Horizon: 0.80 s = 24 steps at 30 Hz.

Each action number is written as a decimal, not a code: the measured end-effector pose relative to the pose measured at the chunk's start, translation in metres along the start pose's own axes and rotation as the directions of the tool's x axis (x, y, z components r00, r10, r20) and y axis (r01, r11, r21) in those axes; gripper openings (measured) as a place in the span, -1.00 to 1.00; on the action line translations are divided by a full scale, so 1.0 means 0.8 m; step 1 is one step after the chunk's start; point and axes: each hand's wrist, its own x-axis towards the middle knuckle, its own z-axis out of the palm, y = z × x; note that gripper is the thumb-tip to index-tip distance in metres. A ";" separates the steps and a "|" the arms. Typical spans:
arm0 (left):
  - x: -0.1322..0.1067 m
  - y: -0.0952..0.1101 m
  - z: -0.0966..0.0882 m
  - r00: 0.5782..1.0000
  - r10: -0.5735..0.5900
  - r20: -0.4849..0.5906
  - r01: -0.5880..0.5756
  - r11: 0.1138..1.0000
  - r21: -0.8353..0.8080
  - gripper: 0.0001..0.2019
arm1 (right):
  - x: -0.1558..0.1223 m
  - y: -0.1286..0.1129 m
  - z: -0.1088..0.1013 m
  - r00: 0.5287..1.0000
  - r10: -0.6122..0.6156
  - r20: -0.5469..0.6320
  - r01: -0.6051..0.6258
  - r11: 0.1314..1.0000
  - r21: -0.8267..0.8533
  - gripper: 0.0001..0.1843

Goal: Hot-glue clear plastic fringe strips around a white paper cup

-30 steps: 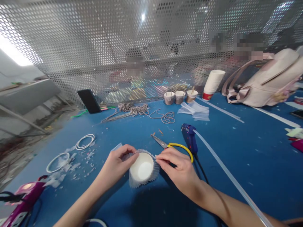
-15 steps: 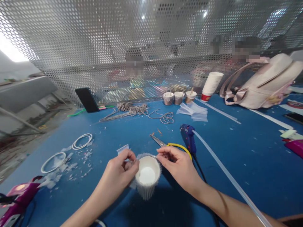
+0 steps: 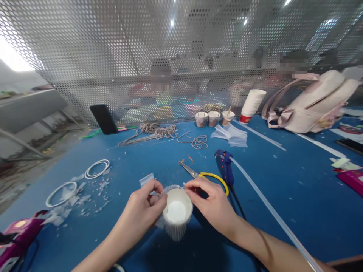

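Note:
A white paper cup [image 3: 176, 213] stands between my hands, with a pleated translucent wrap [image 3: 176, 231] around its outside. My left hand [image 3: 146, 204] is closed at the cup's left rim, thumb and fingers pinching the wrap's edge. At the far right of the rim, my right hand [image 3: 211, 200] is also closed, its fingertips pinched on the wrap's upper edge. Just behind my right hand lie scissors [image 3: 190, 170] with yellow handles, partly hidden by it. A blue glue gun [image 3: 225, 166] rests beyond them, a long clear glue stick [image 3: 263, 194] running out of its back.
Grey cord [image 3: 159, 130], three small filled cups [image 3: 213, 119], translucent strips [image 3: 231, 135] and a cup stack [image 3: 253, 105] stand along the back. A phone [image 3: 103, 119] leans against the mesh screen. White rings [image 3: 61, 193] and scraps lie left; a backpack [image 3: 314, 102] sits right.
My right hand has shifted slightly left, its fingertips now over the cup's back right rim. My left hand keeps nearly the same place. The view has moved a little.

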 end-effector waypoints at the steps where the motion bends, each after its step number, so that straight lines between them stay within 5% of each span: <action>1: 0.000 0.000 0.000 1.000 -0.004 0.003 0.004 1.000 -0.006 -0.78 | 0.000 0.000 0.000 0.999 -0.035 0.000 0.035 0.999 -0.025 -0.88; 6: 0.000 0.001 0.001 1.000 -0.013 0.008 0.013 1.000 -0.021 -0.78 | -0.001 0.000 -0.001 0.993 -0.114 -0.013 0.113 0.991 -0.078 -0.84; 12: -0.001 0.003 0.001 1.000 -0.014 0.007 0.014 0.999 -0.033 -0.80 | 0.005 -0.004 0.005 0.996 0.084 0.008 -0.084 0.996 -0.015 -0.86; 24: -0.001 0.000 -0.004 0.997 0.042 0.058 -0.043 0.999 0.007 -0.82 | 0.011 -0.006 0.010 0.986 0.162 0.032 -0.160 0.985 -0.067 -0.75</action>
